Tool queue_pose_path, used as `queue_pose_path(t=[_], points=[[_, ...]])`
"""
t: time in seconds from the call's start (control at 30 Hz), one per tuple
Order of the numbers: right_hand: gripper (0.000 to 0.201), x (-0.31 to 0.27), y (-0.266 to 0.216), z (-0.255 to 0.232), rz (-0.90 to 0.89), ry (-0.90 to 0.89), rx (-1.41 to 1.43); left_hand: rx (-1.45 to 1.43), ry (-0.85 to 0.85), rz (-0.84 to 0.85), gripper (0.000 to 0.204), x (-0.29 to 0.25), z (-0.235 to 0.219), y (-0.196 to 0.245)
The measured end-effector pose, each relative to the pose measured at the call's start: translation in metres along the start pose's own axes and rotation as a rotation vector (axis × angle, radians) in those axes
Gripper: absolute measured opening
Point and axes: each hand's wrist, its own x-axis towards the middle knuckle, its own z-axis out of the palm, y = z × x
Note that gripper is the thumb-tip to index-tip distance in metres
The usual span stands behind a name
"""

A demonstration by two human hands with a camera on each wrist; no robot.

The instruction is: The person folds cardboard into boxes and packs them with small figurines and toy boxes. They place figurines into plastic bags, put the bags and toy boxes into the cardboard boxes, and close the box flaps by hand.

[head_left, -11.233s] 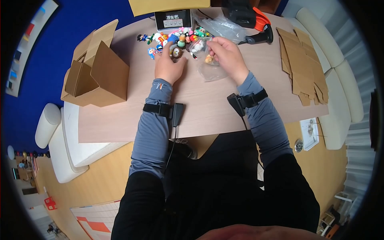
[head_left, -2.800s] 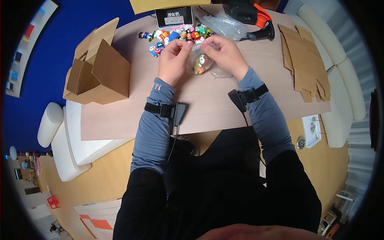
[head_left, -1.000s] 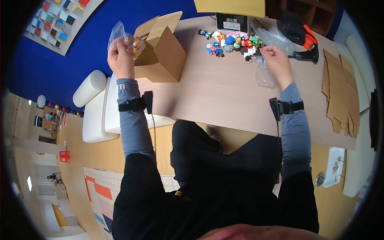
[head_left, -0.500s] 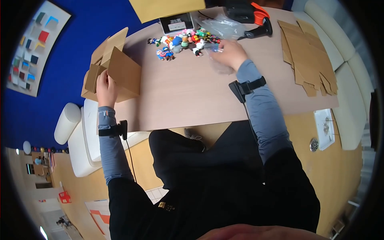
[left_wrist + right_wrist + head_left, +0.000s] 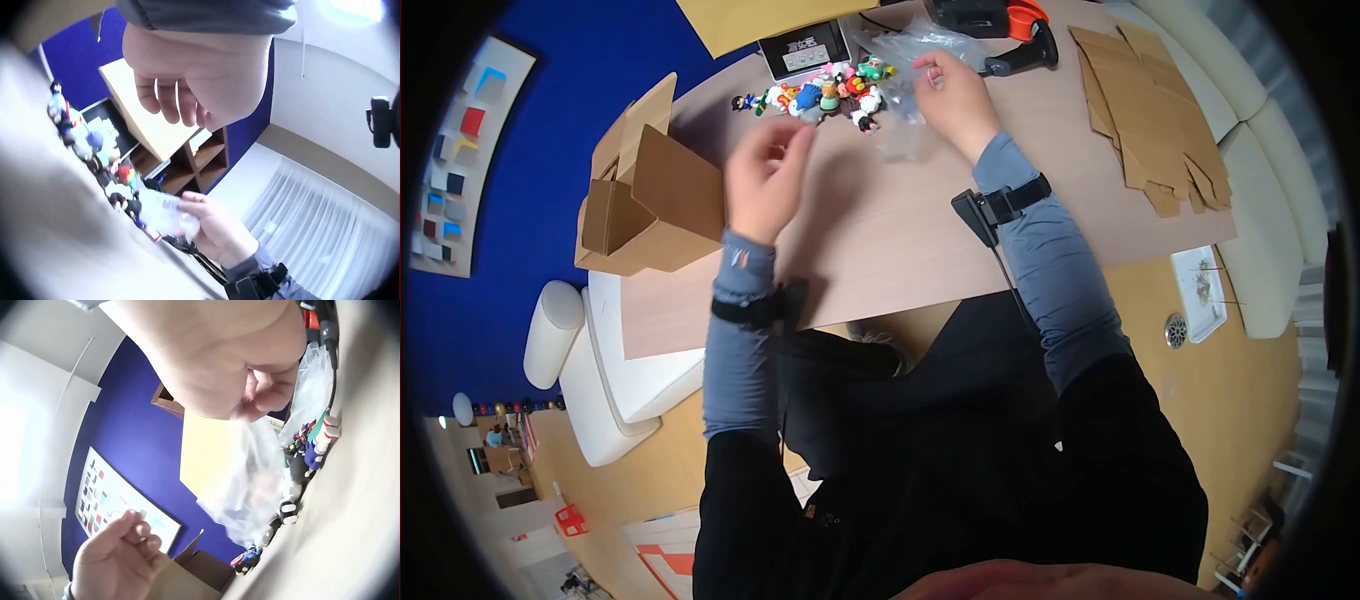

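Observation:
My left hand (image 5: pixel 766 185) hovers over the table, left of the pile of small colourful figures (image 5: pixel 828 100); its fingers are loosely bent and hold nothing. On the right, my right hand (image 5: pixel 958 105) pinches a clear plastic bag (image 5: pixel 900 135) between thumb and fingers. In the right wrist view the crinkled bag (image 5: pixel 247 487) hangs from the right hand (image 5: pixel 225 369) beside the figures (image 5: pixel 289 487). Whether anything is inside it, I cannot tell. The left wrist view shows the left hand (image 5: pixel 200 78) empty.
An open cardboard box (image 5: pixel 685 190) stands at the left of the table. Behind the figures are a small screen (image 5: pixel 803 52), a yellow panel (image 5: pixel 765 18) and more clear plastic (image 5: pixel 925 45). A black-and-orange device (image 5: pixel 1025 50) lies at the back right, near flattened cardboard (image 5: pixel 1145 110).
My left hand held a bagged figure near the box, reached to the box's opening, and has come back right, empty. My right hand has stayed by the figures and now holds the bag up.

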Motion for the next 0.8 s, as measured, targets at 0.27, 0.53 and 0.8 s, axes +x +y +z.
queue_pose_path(t=[0.27, 0.53, 0.8], points=[[0.017, 0.003, -0.018, -0.008, 0.206, 0.057, 0.644, -0.493, -0.161, -0.475, 0.026, 0.023, 0.066, -0.038], [0.012, -0.002, -0.020, 0.000, 0.172, 0.037, 0.689, -0.847, -0.188, -0.553, 0.030, 0.014, 0.063, -0.045], [0.017, 0.004, 0.011, 0.016, -0.006, 0.076, 0.217, -0.574, -0.093, -0.475, 0.019, 0.012, 0.061, -0.048]])
